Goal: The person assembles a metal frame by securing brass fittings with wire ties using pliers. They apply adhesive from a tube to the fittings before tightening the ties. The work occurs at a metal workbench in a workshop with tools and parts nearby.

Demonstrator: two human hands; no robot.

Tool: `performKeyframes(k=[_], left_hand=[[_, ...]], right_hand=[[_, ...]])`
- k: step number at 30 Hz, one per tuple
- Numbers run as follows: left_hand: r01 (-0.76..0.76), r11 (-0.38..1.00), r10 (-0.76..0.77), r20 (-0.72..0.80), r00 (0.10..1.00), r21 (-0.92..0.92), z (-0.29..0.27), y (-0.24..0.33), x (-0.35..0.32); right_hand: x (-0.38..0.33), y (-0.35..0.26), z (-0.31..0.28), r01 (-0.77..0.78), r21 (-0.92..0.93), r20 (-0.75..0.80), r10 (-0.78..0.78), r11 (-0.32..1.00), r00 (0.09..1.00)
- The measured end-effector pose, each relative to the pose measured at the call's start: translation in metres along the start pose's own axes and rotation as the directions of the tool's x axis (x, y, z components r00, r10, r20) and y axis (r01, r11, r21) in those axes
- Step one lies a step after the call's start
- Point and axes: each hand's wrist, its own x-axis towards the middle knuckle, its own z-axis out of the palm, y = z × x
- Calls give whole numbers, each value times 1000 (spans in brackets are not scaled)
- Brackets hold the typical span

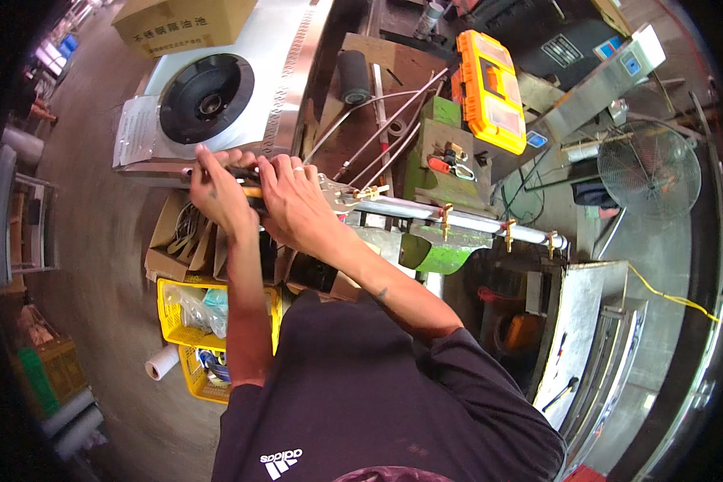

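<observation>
**A dark object [251,192] held beside the silver pipe [410,207]**

Left of the pipe, our left hand [221,193] and right hand [299,199] curl around the object, partly hiding it. Brass fittings [508,234] already stand along the pipe; what is left we cannot tell. Beyond the pipe sits an orange toolbox [490,90].

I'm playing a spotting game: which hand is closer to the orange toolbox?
The right. The right hand is to the lower left of the orange toolbox in the picture; the left hand is farther left.
</observation>
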Motion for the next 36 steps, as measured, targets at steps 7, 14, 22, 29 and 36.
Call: performKeyframes(k=[7, 14, 22, 29, 36], left_hand=[[234, 962, -271, 445, 853, 137, 69, -47, 83], [69, 853, -463, 689, 558, 518, 171, -81, 85], [-718, 439, -454, 823, 341, 540, 276, -121, 6], [-875, 300, -409, 880, 241, 379, 281, -114, -119], [-929, 339, -341, 940, 24, 147, 219, -67, -217]], right_hand=[[-93, 30, -83, -206, 263, -119, 243, 943, 963], [-201, 60, -109, -507, 413, -303, 639, 757, 707], [-238, 35, -98, -482, 695, -131, 753, 534, 645], [-294, 45, -91, -513, 675, -164, 785, 531, 597], [-322, 48, -103, -457, 786, -141, 840, 417, 524]])
